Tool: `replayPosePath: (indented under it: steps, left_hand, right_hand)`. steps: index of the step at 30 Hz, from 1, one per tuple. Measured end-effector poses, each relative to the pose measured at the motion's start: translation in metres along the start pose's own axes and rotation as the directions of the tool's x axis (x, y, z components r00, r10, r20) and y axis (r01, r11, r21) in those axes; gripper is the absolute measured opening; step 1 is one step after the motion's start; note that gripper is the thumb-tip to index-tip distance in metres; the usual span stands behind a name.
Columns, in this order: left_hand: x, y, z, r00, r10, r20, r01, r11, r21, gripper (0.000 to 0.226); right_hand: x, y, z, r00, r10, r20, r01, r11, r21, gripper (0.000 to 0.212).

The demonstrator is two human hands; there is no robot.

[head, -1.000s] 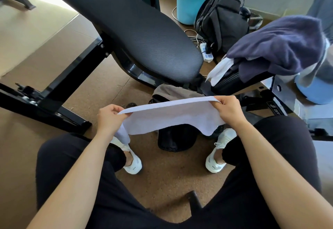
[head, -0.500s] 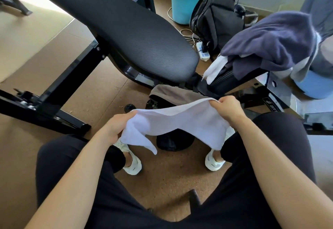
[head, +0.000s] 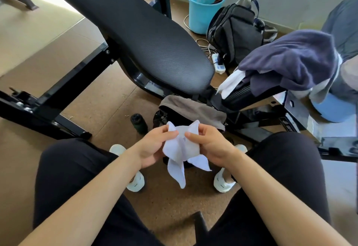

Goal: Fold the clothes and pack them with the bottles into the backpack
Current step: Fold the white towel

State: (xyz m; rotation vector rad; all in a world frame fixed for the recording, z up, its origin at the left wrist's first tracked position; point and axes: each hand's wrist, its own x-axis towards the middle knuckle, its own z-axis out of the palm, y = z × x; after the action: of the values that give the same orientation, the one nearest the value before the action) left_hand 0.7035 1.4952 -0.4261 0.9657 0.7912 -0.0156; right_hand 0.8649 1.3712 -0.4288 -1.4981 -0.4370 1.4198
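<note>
A seated person held a white cloth [head: 180, 149] bunched between both hands above the knees, the left hand [head: 153, 147] and the right hand [head: 211, 145] each pinching it with thumb and fingers, thumbs almost meeting. Two corners of the cloth stood up above the fingers and two loose tails hung down below the palms, their edges clear of the floor [head: 96, 100]. Just beyond the hands a dark bag [head: 160, 119] sat between the person's white shoes [head: 135, 183], with a grey-brown cloth [head: 193, 110] draped over its top edge. A dark bottle [head: 138, 123] stood upright on the floor just left of the bag, apart from it. The long black padded surface [head: 135, 38] of a gym bench ran from upper left to centre, its rounded end overhanging the bag. On a second pad to the right lay a heaped navy garment [head: 290, 62] with a white piece [head: 230, 83] trailing off the near edge. A grey backpack [head: 236, 31] and a blue bucket [head: 205, 7] stood by the far wall. Bare floor lay open to the left, between the bench frame and the person's leg.
</note>
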Motion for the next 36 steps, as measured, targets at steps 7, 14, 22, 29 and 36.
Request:
replayPosePath:
  steps: [7, 14, 22, 29, 36]
  left_hand:
    - [0.01, -0.007, 0.008, 0.991, 0.092, -0.094, -0.097, 0.994, -0.042, 0.028]
    - [0.014, -0.013, 0.006, 0.975, 0.162, -0.155, -0.159, 0.987, 0.03, 0.03]
    - [0.009, -0.014, 0.012, 0.912, 0.321, -0.256, -0.311, 0.947, 0.08, 0.012]
    - [0.007, -0.011, 0.007, 0.882, 0.447, -0.147, -0.414, 0.886, 0.209, 0.046]
    - [0.008, -0.008, -0.001, 0.791, 0.572, -0.217, -0.454, 0.787, 0.418, 0.025]
  right_hand:
    - [0.0, -0.001, 0.011, 0.999, 0.032, 0.029, -0.033, 0.999, 0.015, 0.034]
    - [0.001, -0.006, 0.013, 0.989, 0.149, -0.016, -0.135, 0.934, 0.33, 0.014]
    - [0.001, -0.01, 0.014, 0.978, 0.201, -0.052, -0.159, 0.889, 0.43, 0.013]
    - [-0.002, -0.014, 0.007, 0.99, 0.14, -0.029, -0.104, 0.843, 0.528, 0.014]
    - [-0.004, -0.011, 0.005, 0.998, 0.068, -0.001, -0.065, 0.946, 0.318, 0.023]
